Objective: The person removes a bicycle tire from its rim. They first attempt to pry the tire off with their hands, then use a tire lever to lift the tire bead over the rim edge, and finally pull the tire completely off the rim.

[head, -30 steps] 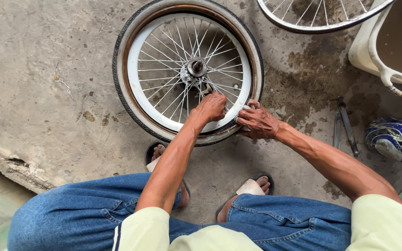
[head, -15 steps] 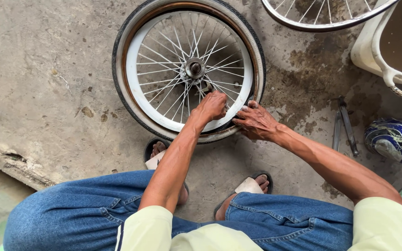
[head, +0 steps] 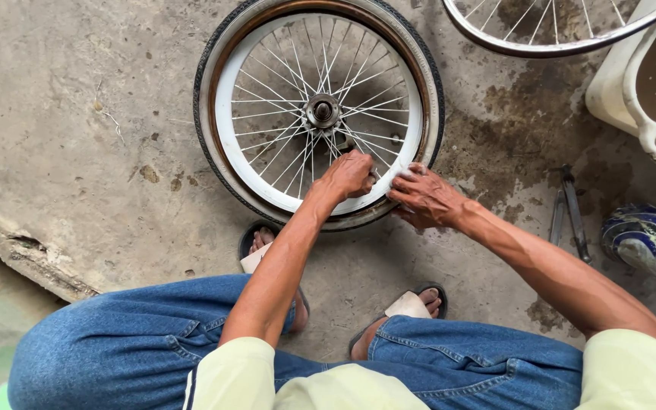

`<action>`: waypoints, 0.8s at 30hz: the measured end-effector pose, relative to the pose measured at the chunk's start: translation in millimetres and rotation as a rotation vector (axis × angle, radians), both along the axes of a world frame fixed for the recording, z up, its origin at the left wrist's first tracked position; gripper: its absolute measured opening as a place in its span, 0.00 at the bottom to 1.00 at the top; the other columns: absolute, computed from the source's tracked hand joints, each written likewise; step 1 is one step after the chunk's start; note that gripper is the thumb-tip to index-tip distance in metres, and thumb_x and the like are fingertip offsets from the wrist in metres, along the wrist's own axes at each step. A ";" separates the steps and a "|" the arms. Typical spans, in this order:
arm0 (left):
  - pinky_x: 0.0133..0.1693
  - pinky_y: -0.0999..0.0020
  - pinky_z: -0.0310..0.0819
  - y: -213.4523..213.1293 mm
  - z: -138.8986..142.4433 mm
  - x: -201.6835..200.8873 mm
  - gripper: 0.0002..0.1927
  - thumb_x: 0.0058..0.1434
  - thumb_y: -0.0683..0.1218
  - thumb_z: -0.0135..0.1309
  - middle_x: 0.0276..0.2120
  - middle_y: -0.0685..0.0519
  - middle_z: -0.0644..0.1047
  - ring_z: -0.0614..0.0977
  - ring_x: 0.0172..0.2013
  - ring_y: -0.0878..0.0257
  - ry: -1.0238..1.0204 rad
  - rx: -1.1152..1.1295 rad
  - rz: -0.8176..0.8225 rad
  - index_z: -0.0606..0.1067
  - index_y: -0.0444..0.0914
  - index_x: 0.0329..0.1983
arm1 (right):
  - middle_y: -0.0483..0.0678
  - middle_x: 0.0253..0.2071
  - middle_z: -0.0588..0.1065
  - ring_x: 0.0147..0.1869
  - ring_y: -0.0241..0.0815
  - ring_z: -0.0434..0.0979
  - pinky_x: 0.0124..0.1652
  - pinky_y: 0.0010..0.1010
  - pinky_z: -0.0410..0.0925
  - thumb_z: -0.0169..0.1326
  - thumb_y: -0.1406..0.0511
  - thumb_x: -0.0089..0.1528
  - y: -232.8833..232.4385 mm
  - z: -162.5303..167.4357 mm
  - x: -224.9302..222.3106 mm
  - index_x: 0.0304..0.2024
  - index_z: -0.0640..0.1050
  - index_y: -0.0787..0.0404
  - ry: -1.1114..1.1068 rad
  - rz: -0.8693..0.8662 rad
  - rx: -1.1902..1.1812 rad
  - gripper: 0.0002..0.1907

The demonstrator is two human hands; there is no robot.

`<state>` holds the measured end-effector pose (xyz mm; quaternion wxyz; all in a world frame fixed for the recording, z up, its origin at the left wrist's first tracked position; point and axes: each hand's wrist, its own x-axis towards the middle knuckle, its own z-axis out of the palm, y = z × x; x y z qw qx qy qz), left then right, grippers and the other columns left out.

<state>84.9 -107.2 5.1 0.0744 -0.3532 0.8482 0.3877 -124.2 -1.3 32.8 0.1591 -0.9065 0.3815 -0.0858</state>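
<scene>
On the stained concrete floor [head: 77, 137], flat on its side before the squatting person's sandalled feet, lies a bicycle wheel [head: 319, 112] with a white rim, thin spokes and a black tyre that looks loose around it. Beyond it sit part of a second wheel [head: 540, 30], a pale plastic tub [head: 632, 83], a blue patterned vessel [head: 647, 239] and a pair of slim metal tools [head: 567, 209] lying well apart from both hands. At the near edge of the rim the left hand [head: 349, 176] is curled into a near fist, pressing down on rim and tyre; whether it grips anything small I cannot tell. Just beside it the right hand [head: 427, 199] lies spread, fingers pushing the tyre edge. Working the tyre well, I judge, means keeping both hands close together, moving along the rim in short steps, and steadying the wheel against sliding.
</scene>
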 end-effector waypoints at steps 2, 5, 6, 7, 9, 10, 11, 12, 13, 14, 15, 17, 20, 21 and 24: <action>0.43 0.51 0.76 -1.3 6.8 1.3 0.10 0.50 0.44 0.57 0.31 0.34 0.79 0.82 0.39 0.41 0.061 -0.033 0.006 0.78 0.30 0.27 | 0.54 0.54 0.72 0.61 0.52 0.70 0.62 0.46 0.60 0.58 0.49 0.58 3.8 -3.3 0.8 0.48 0.75 0.56 -0.059 -0.049 -0.089 0.23; 0.40 0.50 0.76 0.7 16.7 6.4 0.09 0.48 0.43 0.55 0.28 0.34 0.78 0.81 0.34 0.40 0.128 -0.068 0.026 0.77 0.30 0.27 | 0.56 0.59 0.70 0.66 0.53 0.67 0.65 0.48 0.58 0.59 0.47 0.63 3.8 -4.6 -1.5 0.52 0.74 0.58 -0.177 -0.261 -0.127 0.26; 0.39 0.51 0.77 0.6 18.8 9.0 0.10 0.50 0.43 0.53 0.27 0.33 0.77 0.81 0.32 0.40 0.050 -0.028 0.010 0.77 0.30 0.27 | 0.57 0.60 0.69 0.67 0.54 0.66 0.65 0.49 0.59 0.59 0.48 0.66 0.7 -4.1 -3.3 0.55 0.74 0.60 -0.215 -0.403 -0.191 0.26; 0.39 0.53 0.78 1.0 20.0 11.9 0.10 0.51 0.43 0.52 0.26 0.33 0.76 0.82 0.30 0.41 -0.028 0.013 -0.004 0.76 0.29 0.27 | 0.58 0.61 0.68 0.69 0.54 0.65 0.66 0.49 0.59 0.59 0.49 0.68 -2.8 -3.0 -5.4 0.59 0.74 0.62 -0.252 -0.543 -0.254 0.27; 0.37 0.52 0.77 3.8 19.4 19.2 0.11 0.51 0.44 0.53 0.23 0.33 0.74 0.80 0.28 0.40 0.026 -0.028 0.023 0.75 0.29 0.24 | 0.67 0.63 0.64 0.68 0.59 0.65 0.63 0.55 0.63 0.61 0.47 0.64 -18.4 -0.8 -14.3 0.63 0.65 0.71 -0.357 -0.835 -0.107 0.40; 0.37 0.51 0.77 6.5 17.8 23.0 0.12 0.51 0.44 0.53 0.22 0.33 0.73 0.80 0.27 0.40 0.052 -0.046 0.035 0.75 0.28 0.23 | 0.71 0.63 0.62 0.67 0.61 0.65 0.61 0.58 0.65 0.63 0.46 0.62 -27.1 0.1 -19.1 0.65 0.61 0.76 -0.408 -0.981 -0.027 0.47; 0.37 0.50 0.77 9.8 15.6 27.4 0.11 0.51 0.44 0.53 0.23 0.34 0.74 0.80 0.28 0.40 0.090 -0.064 0.044 0.75 0.29 0.24 | 0.69 0.63 0.63 0.64 0.59 0.68 0.57 0.55 0.69 0.65 0.49 0.60 -34.9 0.0 -22.5 0.67 0.59 0.71 -0.473 -1.123 0.280 0.47; 0.38 0.50 0.76 11.8 12.8 30.1 0.10 0.51 0.44 0.54 0.24 0.35 0.75 0.80 0.30 0.41 0.129 -0.084 0.049 0.76 0.29 0.25 | 0.68 0.64 0.64 0.61 0.57 0.71 0.52 0.51 0.74 0.67 0.52 0.57 -43.6 -0.8 -26.3 0.69 0.57 0.66 -0.533 -1.253 0.592 0.49; 0.39 0.49 0.76 14.3 9.7 32.0 0.10 0.51 0.44 0.54 0.25 0.36 0.76 0.80 0.31 0.41 0.170 -0.106 0.055 0.76 0.30 0.26 | 0.66 0.64 0.65 0.58 0.56 0.75 0.48 0.48 0.78 0.69 0.55 0.55 -49.1 -2.3 -29.1 0.72 0.55 0.61 -0.588 -1.363 0.912 0.51; 0.45 0.46 0.73 17.1 7.0 33.9 0.09 0.51 0.45 0.55 0.27 0.38 0.77 0.80 0.33 0.42 0.216 -0.155 0.059 0.78 0.32 0.27 | 0.65 0.58 0.69 0.53 0.53 0.77 0.45 0.45 0.79 0.69 0.57 0.54 -50.1 -5.1 -27.0 0.66 0.60 0.64 -0.745 -1.314 0.972 0.45; 0.52 0.44 0.70 19.7 5.0 36.5 0.09 0.50 0.45 0.56 0.28 0.40 0.79 0.81 0.36 0.44 0.261 -0.206 0.064 0.79 0.34 0.28 | 0.63 0.53 0.73 0.48 0.51 0.80 0.43 0.42 0.79 0.69 0.59 0.54 -50.8 -8.9 -23.2 0.61 0.66 0.67 -0.903 -1.255 1.028 0.39; 0.59 0.44 0.67 30.8 3.9 46.7 0.09 0.54 0.46 0.57 0.35 0.42 0.80 0.79 0.43 0.45 0.362 -0.324 0.213 0.80 0.36 0.33 | 0.59 0.46 0.78 0.42 0.47 0.83 0.40 0.37 0.80 0.69 0.62 0.54 -48.8 -16.3 -18.3 0.55 0.71 0.70 -1.052 -1.178 0.978 0.32; 0.59 0.49 0.66 70.9 8.0 64.5 0.13 0.60 0.48 0.60 0.46 0.42 0.78 0.76 0.54 0.45 0.407 -0.532 0.674 0.78 0.37 0.43 | 0.55 0.43 0.79 0.41 0.43 0.83 0.41 0.35 0.80 0.67 0.64 0.58 -40.2 -24.7 -11.0 0.55 0.70 0.70 -1.080 -1.153 0.757 0.28; 0.59 0.48 0.64 89.1 9.7 68.1 0.16 0.59 0.49 0.62 0.47 0.41 0.77 0.75 0.55 0.44 0.333 -0.602 0.852 0.76 0.36 0.46 | 0.55 0.43 0.79 0.41 0.44 0.82 0.42 0.36 0.80 0.66 0.65 0.60 -39.2 -26.5 -10.6 0.54 0.71 0.71 -1.125 -1.150 0.740 0.26; 0.54 0.52 0.67 132.8 10.6 71.1 0.31 0.57 0.55 0.68 0.45 0.40 0.72 0.74 0.49 0.46 0.190 -0.367 1.452 0.68 0.31 0.51 | 0.55 0.41 0.80 0.41 0.44 0.84 0.42 0.35 0.80 0.61 0.68 0.60 -44.4 -31.6 -10.8 0.53 0.72 0.69 -1.320 -1.133 0.795 0.20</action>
